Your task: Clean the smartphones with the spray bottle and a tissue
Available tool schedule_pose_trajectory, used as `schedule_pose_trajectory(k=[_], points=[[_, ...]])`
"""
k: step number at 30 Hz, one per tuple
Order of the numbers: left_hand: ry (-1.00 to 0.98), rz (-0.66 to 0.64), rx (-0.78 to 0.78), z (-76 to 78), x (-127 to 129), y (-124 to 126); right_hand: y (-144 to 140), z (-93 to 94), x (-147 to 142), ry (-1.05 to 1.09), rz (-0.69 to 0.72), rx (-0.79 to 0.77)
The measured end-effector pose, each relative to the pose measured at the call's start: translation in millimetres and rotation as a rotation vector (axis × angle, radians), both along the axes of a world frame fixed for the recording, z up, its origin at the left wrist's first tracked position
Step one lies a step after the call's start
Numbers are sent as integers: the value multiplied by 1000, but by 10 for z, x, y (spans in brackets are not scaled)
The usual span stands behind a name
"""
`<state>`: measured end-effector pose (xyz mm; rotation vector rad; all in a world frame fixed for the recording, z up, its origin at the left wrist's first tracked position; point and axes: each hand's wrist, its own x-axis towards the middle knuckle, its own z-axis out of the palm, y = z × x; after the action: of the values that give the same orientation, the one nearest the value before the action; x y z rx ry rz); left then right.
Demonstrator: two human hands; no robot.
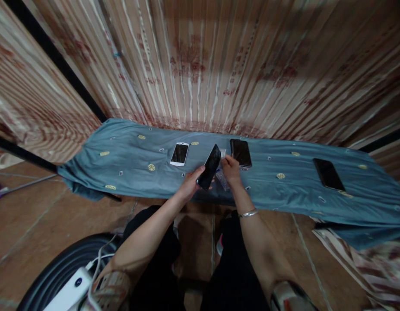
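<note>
My left hand [189, 183] is wrapped round a black smartphone [210, 167], which it holds tilted above the blue cloth. My right hand [231, 168] is just to the right of the phone, its fingers pinched together. A small whitish, see-through piece [223, 153] shows at those fingertips; what it is cannot be made out. Below the right hand is a clear plastic item [222, 179], partly hidden. A white phone with a dark screen [179, 154] lies to the left. Beyond my right hand lies a dark phone-like stack [241, 152].
A blue patterned cloth [148, 181] covers the long narrow table. Another black phone [328, 174] lies at the right. Pleated curtains [193, 65] hang behind the table. A white power bank with cables [70, 288] and a black round ribbed object [54, 263] are at lower left.
</note>
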<state>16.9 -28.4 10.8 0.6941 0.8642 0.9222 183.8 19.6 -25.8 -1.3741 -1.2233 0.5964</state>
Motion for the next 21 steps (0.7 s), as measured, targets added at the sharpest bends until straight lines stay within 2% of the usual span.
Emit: schedule_pose_trajectory(k=[4, 8, 15, 21], points=[[-25, 17, 3, 18, -20, 16, -8, 3, -79, 210, 45, -31], [-29, 64, -17, 41, -21, 33, -32, -11, -151, 300, 95, -66], [-29, 176, -30, 81, 0, 20, -88, -42, -228, 241, 128, -114], [-19, 240, 9, 13, 18, 37, -114, -20, -237, 208, 143, -111]])
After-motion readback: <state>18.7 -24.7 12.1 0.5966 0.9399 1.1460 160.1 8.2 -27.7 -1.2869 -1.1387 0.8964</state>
